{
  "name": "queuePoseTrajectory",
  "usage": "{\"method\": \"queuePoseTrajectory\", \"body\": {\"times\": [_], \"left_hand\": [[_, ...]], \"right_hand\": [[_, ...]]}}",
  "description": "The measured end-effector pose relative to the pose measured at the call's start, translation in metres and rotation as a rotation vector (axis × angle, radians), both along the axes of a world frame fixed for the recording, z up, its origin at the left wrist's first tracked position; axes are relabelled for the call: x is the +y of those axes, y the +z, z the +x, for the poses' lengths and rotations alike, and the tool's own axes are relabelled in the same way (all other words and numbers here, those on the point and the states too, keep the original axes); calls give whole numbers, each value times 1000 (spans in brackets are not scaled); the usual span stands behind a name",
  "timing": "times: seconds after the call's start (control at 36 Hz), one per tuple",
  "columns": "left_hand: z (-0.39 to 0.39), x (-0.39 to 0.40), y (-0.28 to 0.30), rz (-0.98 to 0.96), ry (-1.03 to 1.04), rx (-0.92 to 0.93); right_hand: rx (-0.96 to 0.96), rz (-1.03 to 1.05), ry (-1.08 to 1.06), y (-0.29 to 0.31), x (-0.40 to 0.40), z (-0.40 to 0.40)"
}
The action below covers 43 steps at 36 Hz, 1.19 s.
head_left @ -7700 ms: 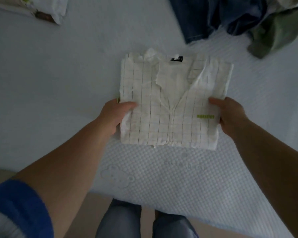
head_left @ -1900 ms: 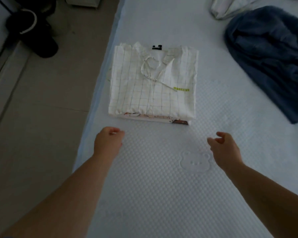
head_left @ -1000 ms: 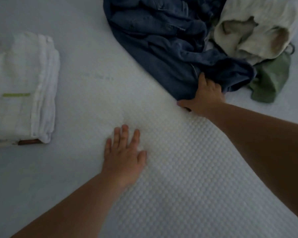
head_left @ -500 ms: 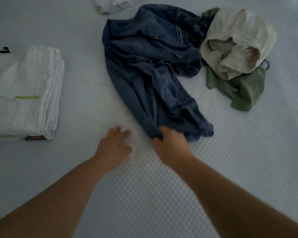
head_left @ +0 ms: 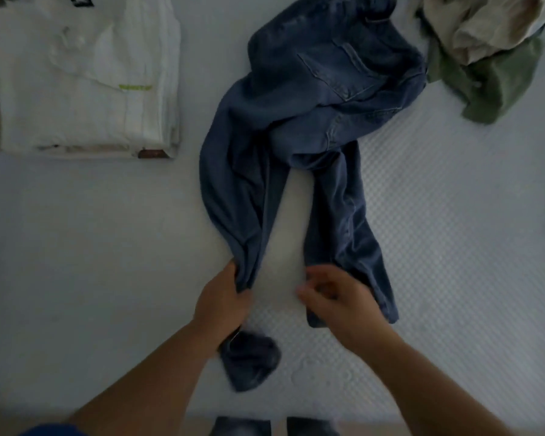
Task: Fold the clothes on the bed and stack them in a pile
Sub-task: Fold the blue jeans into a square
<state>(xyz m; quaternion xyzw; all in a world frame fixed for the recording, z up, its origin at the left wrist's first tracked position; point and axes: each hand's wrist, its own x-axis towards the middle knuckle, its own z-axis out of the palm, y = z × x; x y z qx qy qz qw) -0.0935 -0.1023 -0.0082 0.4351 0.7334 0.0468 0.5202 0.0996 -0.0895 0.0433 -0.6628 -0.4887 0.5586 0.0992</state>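
A pair of blue jeans point(head_left: 299, 127), half a second ago bunched under one hand, now lies drawn toward the bed's point(head_left: 453, 247) near edge. The left hand point(head_left: 222, 302) grips one leg; the right hand point(head_left: 337, 298), fingers curled, rests at the other's hem, its hold unclear. Beyond and left of the grip sits the folded white checked shirt point(head_left: 88, 80), topping the pile. Straightening likely comes next.

My bedroom at home, white quilted mattress point(head_left: 453, 247) under my arms, folded white shirts point(head_left: 88, 83) stacked at one side, jeans point(head_left: 312, 99) and crumpled laundry point(head_left: 485, 51) spread across it
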Motion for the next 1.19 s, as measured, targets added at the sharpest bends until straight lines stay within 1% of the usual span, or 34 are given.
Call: {"method": "queuePoseTrajectory", "body": {"times": [0.06,0.11,0.17,0.22,0.28,0.33,0.39,0.44,0.53,0.58,0.64,0.72,0.81,0.89,0.94,0.97,1.0,1.06,1.08,1.14,1.19], "left_hand": [[-22,-24,-2,-47,-19,68],[-40,-38,-2,-60,1,72],[-52,-46,-2,-73,72,60],[-62,-49,-5,-79,108,75],[-69,-46,-7,-91,100,92],[-71,-39,-7,-102,116,69],[-72,-26,-4,-103,185,44],[-72,-9,1,-88,287,23],[-71,18,6,-64,384,-3],[-69,34,10,-48,393,7],[-65,48,15,-58,382,16],[-57,61,25,-63,417,76],[-51,63,29,48,411,124],[-41,63,40,133,414,123],[-35,65,41,148,379,182],[-32,68,39,183,349,204],[-28,74,41,250,291,198],[-14,89,43,385,163,163],[-6,99,39,415,108,136],[11,121,30,381,-22,94],[25,142,22,288,-156,148]], "right_hand": [[-96,115,-52,0,27,1],[-174,251,-128,-2,61,-3],[-165,314,-249,-12,97,-10],[-155,246,-359,-24,135,-21],[-143,109,-453,-34,164,-32],[-199,-5,-426,-47,179,-35],[-251,-56,-365,-54,180,-34],[-219,-16,-362,-55,171,-29],[-89,111,-384,-41,140,-24],[-79,134,-297,-35,109,-17],[-135,130,-173,-34,73,-3],[-208,62,-19,-33,13,16],[-313,-85,115,-31,-35,32],[-342,-138,175,-26,-55,47],[-306,-156,211,-25,-53,57],[-276,-174,183,-24,-47,62],[-239,-190,92,-23,-38,65],[-171,-175,-224,-23,-16,72],[-156,-151,-381,-27,-2,77],[-120,-154,-590,-32,29,84],[-24,-192,-711,-40,56,86]]}}
